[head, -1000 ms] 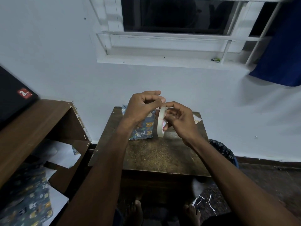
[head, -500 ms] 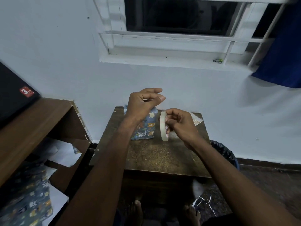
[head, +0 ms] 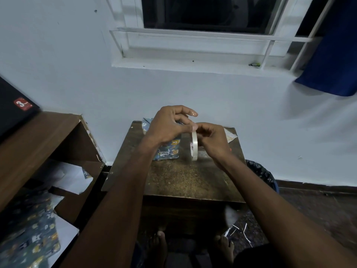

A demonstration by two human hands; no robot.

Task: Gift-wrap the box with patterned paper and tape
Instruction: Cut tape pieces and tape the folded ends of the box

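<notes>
Brown counter (head: 185,178) under window: wrapped box (head: 168,150) at far left; right hand (head: 212,141) grips tape roll (head: 194,146) upright; left hand (head: 170,125), apart a moment ago, now pinches its top edge, likely freeing a strip.

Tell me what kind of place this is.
Probably a room in a home, used as a makeshift craft corner. A small worn wooden table stands against a plain white wall under a barred white-framed window, and a brown wooden shelf unit beside it holds loose paper.
</notes>
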